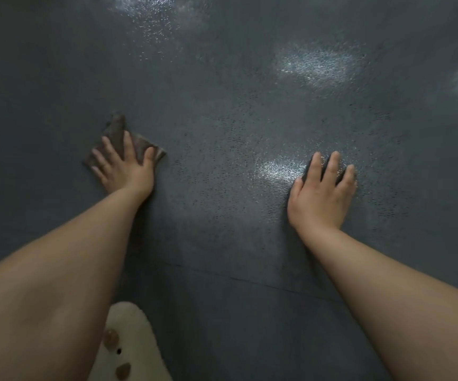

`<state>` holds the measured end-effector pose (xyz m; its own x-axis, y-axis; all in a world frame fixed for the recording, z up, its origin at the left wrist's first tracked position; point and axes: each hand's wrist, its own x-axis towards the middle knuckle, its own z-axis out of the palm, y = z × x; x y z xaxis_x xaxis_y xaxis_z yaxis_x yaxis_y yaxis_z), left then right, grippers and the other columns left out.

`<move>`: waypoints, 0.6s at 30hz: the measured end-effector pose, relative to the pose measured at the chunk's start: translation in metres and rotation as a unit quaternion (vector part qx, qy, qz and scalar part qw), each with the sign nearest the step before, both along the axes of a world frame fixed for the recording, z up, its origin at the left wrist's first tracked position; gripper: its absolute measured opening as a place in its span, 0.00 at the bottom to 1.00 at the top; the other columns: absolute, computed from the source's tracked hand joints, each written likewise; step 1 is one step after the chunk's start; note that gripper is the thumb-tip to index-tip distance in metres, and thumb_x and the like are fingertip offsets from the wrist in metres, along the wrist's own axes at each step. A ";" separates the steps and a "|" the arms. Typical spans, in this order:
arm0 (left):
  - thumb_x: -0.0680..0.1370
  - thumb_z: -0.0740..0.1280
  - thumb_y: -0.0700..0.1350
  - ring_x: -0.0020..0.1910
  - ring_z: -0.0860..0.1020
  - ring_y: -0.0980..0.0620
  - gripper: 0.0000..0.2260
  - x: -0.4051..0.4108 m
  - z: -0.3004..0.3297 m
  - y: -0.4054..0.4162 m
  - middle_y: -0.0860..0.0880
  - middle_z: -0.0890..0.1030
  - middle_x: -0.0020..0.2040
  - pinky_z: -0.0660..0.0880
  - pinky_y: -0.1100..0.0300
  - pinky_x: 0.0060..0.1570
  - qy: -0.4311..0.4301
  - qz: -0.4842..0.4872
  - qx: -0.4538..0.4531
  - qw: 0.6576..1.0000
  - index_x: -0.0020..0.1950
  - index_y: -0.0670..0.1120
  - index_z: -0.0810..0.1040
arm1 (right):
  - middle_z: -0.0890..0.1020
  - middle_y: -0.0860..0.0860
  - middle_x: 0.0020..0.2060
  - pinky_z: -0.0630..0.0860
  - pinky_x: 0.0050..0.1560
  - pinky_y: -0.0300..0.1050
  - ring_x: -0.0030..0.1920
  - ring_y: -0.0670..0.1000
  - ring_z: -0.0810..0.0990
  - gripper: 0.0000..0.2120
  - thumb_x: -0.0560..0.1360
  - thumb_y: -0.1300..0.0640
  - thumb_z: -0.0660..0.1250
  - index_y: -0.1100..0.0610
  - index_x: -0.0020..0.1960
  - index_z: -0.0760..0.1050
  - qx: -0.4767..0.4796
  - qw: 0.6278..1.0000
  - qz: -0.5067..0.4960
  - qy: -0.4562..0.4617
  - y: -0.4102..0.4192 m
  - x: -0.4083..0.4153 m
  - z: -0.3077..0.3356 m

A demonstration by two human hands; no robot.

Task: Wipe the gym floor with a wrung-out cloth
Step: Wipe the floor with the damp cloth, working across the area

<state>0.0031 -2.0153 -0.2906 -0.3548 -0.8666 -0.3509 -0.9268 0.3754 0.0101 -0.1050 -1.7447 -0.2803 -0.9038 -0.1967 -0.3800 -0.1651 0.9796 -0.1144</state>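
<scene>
Cloth flat on dark floor, under spread fingers of left hand. Right hand well apart, fingers wide, on bare floor.

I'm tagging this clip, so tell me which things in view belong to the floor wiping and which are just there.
Part of the job:
cloth, pressed flat under the left hand
gym floor
right hand, spread flat on the floor

Just there:
cream fuzzy item at the bottom edge; can't tell what it is

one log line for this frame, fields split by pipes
left hand: flat, pressing brown cloth on floor | right hand: fingers spread, braced on bare dark floor | stage: wiping
</scene>
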 end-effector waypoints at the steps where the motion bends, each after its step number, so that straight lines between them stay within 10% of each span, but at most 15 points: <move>1: 0.80 0.49 0.62 0.76 0.39 0.40 0.29 0.004 -0.001 0.010 0.45 0.40 0.78 0.38 0.44 0.73 0.002 0.014 -0.003 1.000 0.78 0.54 0.45 | 0.46 0.56 0.77 0.43 0.74 0.59 0.75 0.64 0.43 0.28 0.81 0.49 0.51 0.55 0.78 0.46 0.000 1.000 -0.001 -0.002 -0.001 0.001 0.000; 12: 0.70 0.35 0.67 0.75 0.34 0.42 0.34 0.005 -0.003 0.167 0.48 0.35 0.77 0.30 0.47 0.69 -0.009 -0.347 0.035 0.937 0.76 0.59 0.40 | 0.46 0.56 0.77 0.44 0.73 0.59 0.75 0.63 0.45 0.29 0.81 0.49 0.53 0.55 0.78 0.48 -0.016 0.999 0.046 -0.012 -0.002 0.032 0.003; 18: 0.80 0.50 0.62 0.75 0.36 0.44 0.29 0.039 -0.002 0.077 0.48 0.36 0.77 0.35 0.46 0.71 -0.001 -0.172 0.025 0.985 0.77 0.57 0.41 | 0.44 0.55 0.77 0.44 0.74 0.59 0.75 0.63 0.43 0.28 0.81 0.47 0.50 0.53 0.78 0.45 -0.003 0.996 0.083 -0.029 -0.002 0.047 0.004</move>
<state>0.0417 -1.9386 -0.2930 -0.6234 -0.6773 -0.3906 -0.7453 0.6659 0.0349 -0.0576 -1.7464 -0.2766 -0.8353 -0.3439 -0.4290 -0.3178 0.9387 -0.1336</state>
